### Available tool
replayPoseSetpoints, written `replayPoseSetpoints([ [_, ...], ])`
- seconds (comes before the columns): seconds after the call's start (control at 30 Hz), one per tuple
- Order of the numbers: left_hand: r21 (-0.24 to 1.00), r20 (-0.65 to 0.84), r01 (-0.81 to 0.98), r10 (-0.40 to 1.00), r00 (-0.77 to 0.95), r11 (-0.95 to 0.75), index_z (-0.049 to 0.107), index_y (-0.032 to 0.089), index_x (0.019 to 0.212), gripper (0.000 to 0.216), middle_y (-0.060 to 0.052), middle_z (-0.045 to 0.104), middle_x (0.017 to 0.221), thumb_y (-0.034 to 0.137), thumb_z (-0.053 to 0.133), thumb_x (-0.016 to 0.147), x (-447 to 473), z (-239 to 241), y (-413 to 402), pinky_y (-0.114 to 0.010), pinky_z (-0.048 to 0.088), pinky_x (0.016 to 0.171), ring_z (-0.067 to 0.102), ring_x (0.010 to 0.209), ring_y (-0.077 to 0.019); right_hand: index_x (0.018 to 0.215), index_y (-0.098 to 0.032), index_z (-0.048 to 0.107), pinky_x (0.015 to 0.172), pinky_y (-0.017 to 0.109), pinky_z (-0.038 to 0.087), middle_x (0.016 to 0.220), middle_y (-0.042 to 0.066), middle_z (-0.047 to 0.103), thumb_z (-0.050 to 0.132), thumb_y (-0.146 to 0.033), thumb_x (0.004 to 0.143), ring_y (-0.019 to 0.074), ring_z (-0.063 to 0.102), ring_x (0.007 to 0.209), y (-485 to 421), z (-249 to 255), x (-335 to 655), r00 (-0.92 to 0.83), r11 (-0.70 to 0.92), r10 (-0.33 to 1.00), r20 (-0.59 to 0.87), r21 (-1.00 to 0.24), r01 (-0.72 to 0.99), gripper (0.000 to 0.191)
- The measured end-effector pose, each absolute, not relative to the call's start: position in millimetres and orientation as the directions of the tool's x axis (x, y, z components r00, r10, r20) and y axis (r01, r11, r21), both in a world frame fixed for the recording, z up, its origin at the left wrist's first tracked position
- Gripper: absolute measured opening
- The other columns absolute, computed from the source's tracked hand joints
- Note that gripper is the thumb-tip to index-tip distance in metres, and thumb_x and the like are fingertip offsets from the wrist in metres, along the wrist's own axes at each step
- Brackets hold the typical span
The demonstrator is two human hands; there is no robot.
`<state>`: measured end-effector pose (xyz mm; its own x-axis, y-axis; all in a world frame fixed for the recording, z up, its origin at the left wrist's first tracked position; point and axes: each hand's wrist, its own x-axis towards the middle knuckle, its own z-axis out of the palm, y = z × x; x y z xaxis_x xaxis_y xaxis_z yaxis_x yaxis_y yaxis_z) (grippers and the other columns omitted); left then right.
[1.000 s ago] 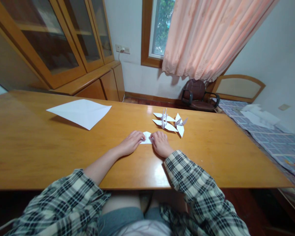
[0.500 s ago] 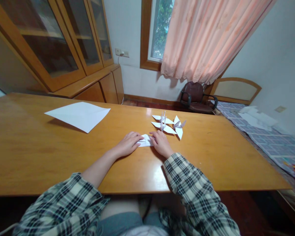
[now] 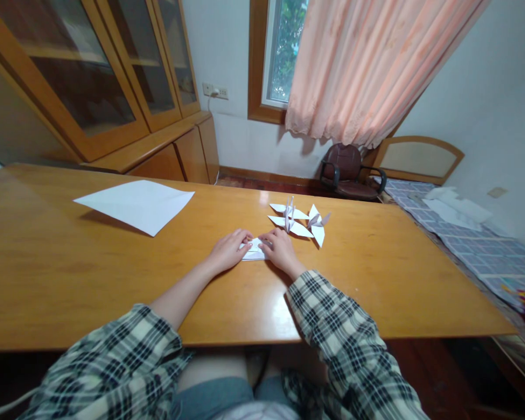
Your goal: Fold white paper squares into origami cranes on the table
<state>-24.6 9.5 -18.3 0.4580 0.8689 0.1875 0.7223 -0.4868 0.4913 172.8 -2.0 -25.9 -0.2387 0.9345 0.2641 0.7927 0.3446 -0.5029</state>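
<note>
A small piece of folded white paper [image 3: 255,254] lies flat on the wooden table in front of me. My left hand [image 3: 230,251] grips its left end, with the fingers bent over the top. From the other side my right hand [image 3: 280,249] holds the right end, its fingertips pressing on the upper fold. Parts of the paper are hidden under both hands. Just beyond my right hand stand three folded white paper cranes [image 3: 317,223], two of them close together with wings overlapping.
A large white sheet [image 3: 142,205] rests at the left of the table [image 3: 367,280], with an edge raised. Behind the table are a glass-doored cabinet [image 3: 114,166], a brown armchair [image 3: 343,166] and a pink curtain [image 3: 359,70]. A bed [image 3: 459,233] stands at the right.
My right hand has shifted slightly left over the folded paper, and its fingers have come closer to my left hand. The cranes and the large sheet have stayed in place.
</note>
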Motion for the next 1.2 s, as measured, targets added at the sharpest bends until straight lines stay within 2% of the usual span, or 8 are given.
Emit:
replayPoseSetpoints([
  [0.13, 0.318, 0.241, 0.815, 0.873, 0.425, -0.484, 0.056, 0.023, 0.119, 0.031, -0.008, 0.059, 0.106, 0.035, 0.047, 0.092, -15.5, -24.0, 7.2, -0.033, 0.046, 0.076, 0.06, 0.093, -0.0239, 0.105, -0.02, 0.067, 0.088, 0.036, 0.038, 0.099, 0.007, 0.06, 0.064, -0.023, 0.084, 0.0218, 0.05, 0.097, 0.5, -26.0, 171.5, -0.217, 0.319, 0.945, 0.244, -0.55, 0.771, 0.022],
  [0.23, 0.253, 0.239, 0.835, 0.868, 0.436, -0.489, 0.059, 0.024, 0.119, 0.032, -0.008, 0.056, 0.1, 0.035, 0.044, 0.094, -13.5, -25.4, 4.7, -0.032, 0.045, 0.07, 0.059, 0.087, -0.023, 0.103, -0.02, 0.065, 0.088, 0.035, 0.038, 0.098, 0.005, 0.061, 0.063, -0.02, 0.083, 0.0205, 0.052, 0.096, 0.6, -26.5, 170.3, -0.19, 0.302, 0.95, 0.246, -0.584, 0.754, 0.019],
  [0.37, 0.265, 0.262, 0.825, 0.86, 0.437, -0.499, 0.066, 0.025, 0.108, 0.026, -0.006, 0.054, 0.097, 0.034, 0.046, 0.093, -14.4, -23.4, 4.3, -0.029, 0.044, 0.067, 0.057, 0.084, -0.0204, 0.096, -0.02, 0.065, 0.084, 0.032, 0.038, 0.093, 0.004, 0.062, 0.06, -0.018, 0.084, 0.0191, 0.053, 0.092, 0.1, -28.4, 169.6, -0.152, 0.291, 0.95, 0.272, -0.6, 0.745, 0.013],
  [0.6, 0.362, 0.248, 0.787, 0.866, 0.435, -0.499, 0.072, 0.027, 0.105, 0.026, -0.005, 0.06, 0.095, 0.032, 0.049, 0.092, -17.7, -23.0, 9.6, -0.027, 0.043, 0.069, 0.057, 0.088, -0.0196, 0.093, -0.019, 0.069, 0.077, 0.03, 0.037, 0.085, 0.004, 0.064, 0.06, -0.017, 0.084, 0.019, 0.052, 0.084, -0.6, -29.1, 170.0, -0.165, 0.317, 0.939, 0.303, -0.57, 0.758, 0.013],
  [0.87, 0.306, 0.294, 0.763, 0.819, 0.493, -0.569, 0.073, 0.024, 0.101, 0.024, -0.007, 0.062, 0.097, 0.023, 0.05, 0.091, -17.9, -23.1, 7.3, -0.029, 0.044, 0.071, 0.055, 0.093, -0.0216, 0.09, -0.019, 0.075, 0.075, 0.029, 0.04, 0.082, 0.006, 0.063, 0.058, -0.011, 0.085, 0.0189, 0.052, 0.083, -0.8, -30.7, 174.9, -0.25, 0.41, 0.901, 0.354, -0.505, 0.76, 0.019],
  [1.07, 0.247, 0.303, 0.71, 0.748, 0.59, -0.66, 0.072, 0.022, 0.105, 0.027, -0.01, 0.061, 0.1, 0.022, 0.048, 0.092, -22.7, -24.0, 6.9, -0.033, 0.047, 0.078, 0.053, 0.096, -0.023, 0.094, -0.02, 0.076, 0.077, 0.03, 0.04, 0.088, 0.007, 0.063, 0.059, -0.016, 0.088, 0.019, 0.053, 0.085, -1.2, -32.6, 181.0, -0.348, 0.487, 0.863, 0.366, -0.422, 0.764, 0.018],
  [1.2, 0.28, 0.336, 0.635, 0.693, 0.638, -0.72, 0.065, 0.023, 0.119, 0.035, -0.01, 0.059, 0.107, 0.017, 0.045, 0.092, -32.3, -26.3, 6.6, -0.037, 0.046, 0.089, 0.052, 0.101, -0.022, 0.1, -0.021, 0.075, 0.079, 0.031, 0.04, 0.091, 0.008, 0.062, 0.055, -0.015, 0.089, 0.0193, 0.051, 0.088, -6.1, -31.3, 183.6, -0.4, 0.522, 0.843, 0.36, -0.362, 0.773, 0.023],
])
